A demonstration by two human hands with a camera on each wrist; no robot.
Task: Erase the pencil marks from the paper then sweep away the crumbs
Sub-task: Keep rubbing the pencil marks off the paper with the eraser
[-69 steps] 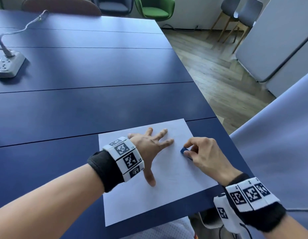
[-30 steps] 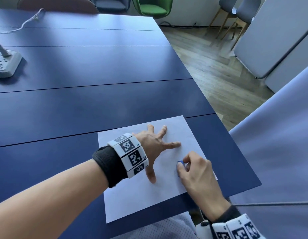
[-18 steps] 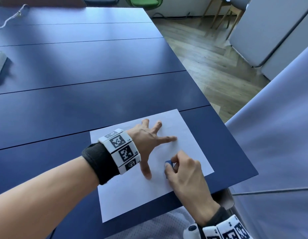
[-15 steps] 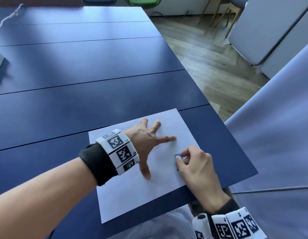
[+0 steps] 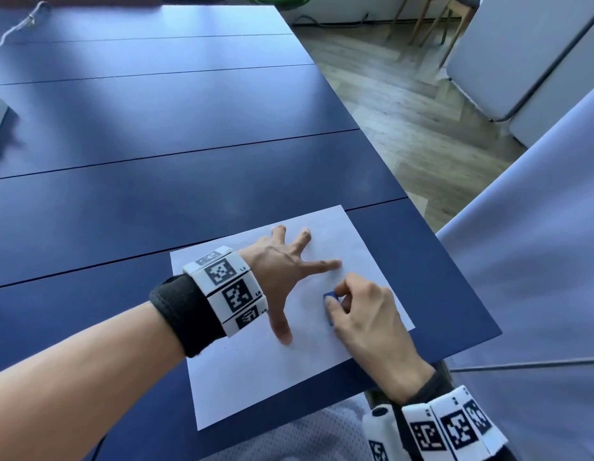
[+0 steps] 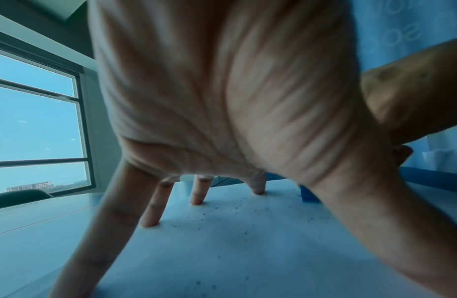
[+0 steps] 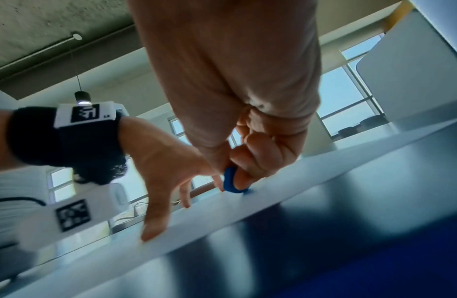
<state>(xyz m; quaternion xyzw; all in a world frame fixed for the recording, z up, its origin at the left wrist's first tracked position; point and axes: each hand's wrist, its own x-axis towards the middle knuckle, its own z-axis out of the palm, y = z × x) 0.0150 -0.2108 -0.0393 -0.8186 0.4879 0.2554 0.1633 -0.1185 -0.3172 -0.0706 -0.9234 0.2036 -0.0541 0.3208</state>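
The right hand (image 5: 365, 314), low and right of centre in the head view, has its grip pinching a blue eraser (image 5: 330, 302) against the paper (image 5: 255, 371). Just left of it, the left hand (image 5: 282, 271) has its grip spread, fingertips (image 6: 149, 222) pressing the sheet. Dark crumbs (image 6: 222, 211) speckle the paper, which lies near the blue counter's (image 5: 156, 181) lower-right corner.

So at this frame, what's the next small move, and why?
Probably another short rub with the blue eraser. The right hand pinches it against the paper, and the left hand is spread flat, pinning the sheet. Crumbs already dot the paper, so sweeping likely follows. Remaining pencil marks cannot be made out.
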